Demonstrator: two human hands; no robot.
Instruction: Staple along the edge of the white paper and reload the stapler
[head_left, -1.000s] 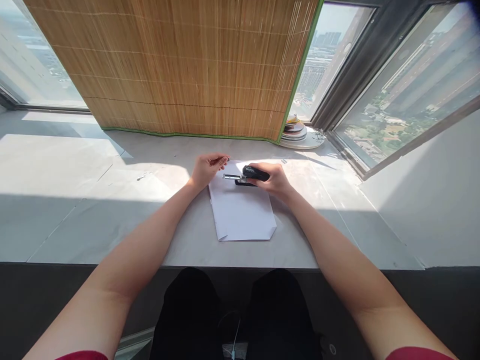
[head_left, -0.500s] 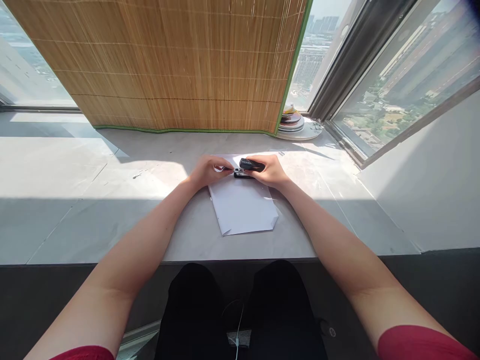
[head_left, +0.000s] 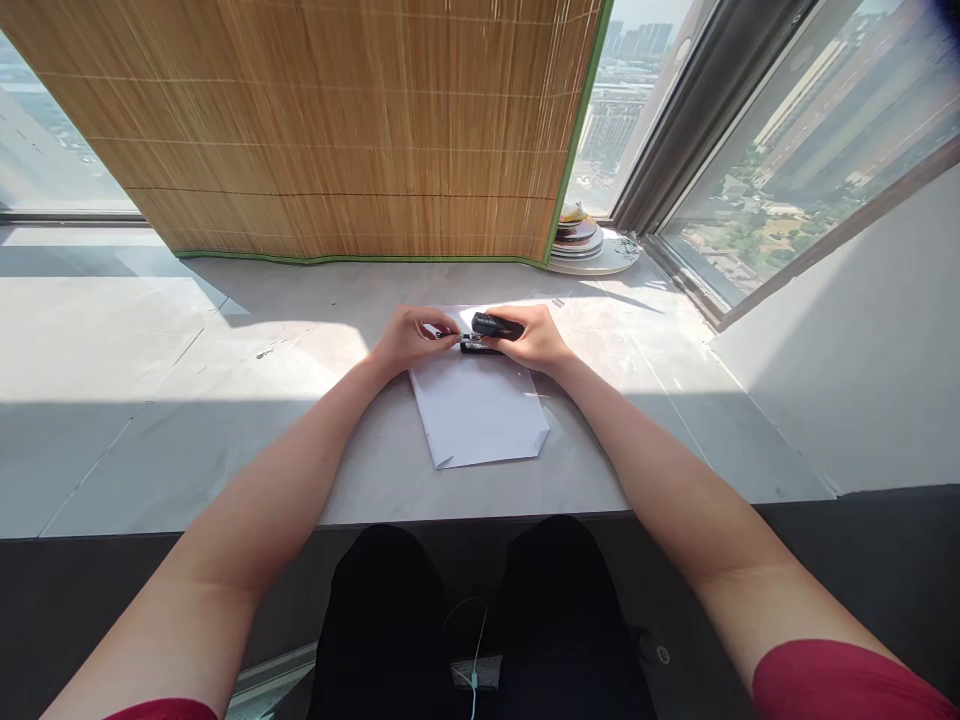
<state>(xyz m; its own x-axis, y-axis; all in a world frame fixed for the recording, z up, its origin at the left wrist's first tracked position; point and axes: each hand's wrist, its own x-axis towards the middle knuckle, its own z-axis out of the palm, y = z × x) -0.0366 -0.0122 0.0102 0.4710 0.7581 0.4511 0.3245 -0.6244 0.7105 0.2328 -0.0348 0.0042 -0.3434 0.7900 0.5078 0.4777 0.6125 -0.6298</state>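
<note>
A black stapler [head_left: 491, 330] rests on the far end of a white sheet of paper [head_left: 480, 405] whose two near corners are folded in. My right hand [head_left: 534, 338] grips the stapler body from the right. My left hand [head_left: 411, 338] has its fingertips pinched at the stapler's metal front end, which it partly hides. The paper lies flat on a pale stone sill [head_left: 225, 400].
A bamboo blind [head_left: 337, 130] with a green edge hangs down to the sill behind the paper. A stack of plates [head_left: 589, 245] sits at the back right by the window frame. The sill's front edge [head_left: 465, 518] runs above my dark-clad knees.
My left hand has moved right, from beside the stapler onto its metal front end. The right hand keeps its hold; the stapler's extended metal part is now covered by my fingers.
</note>
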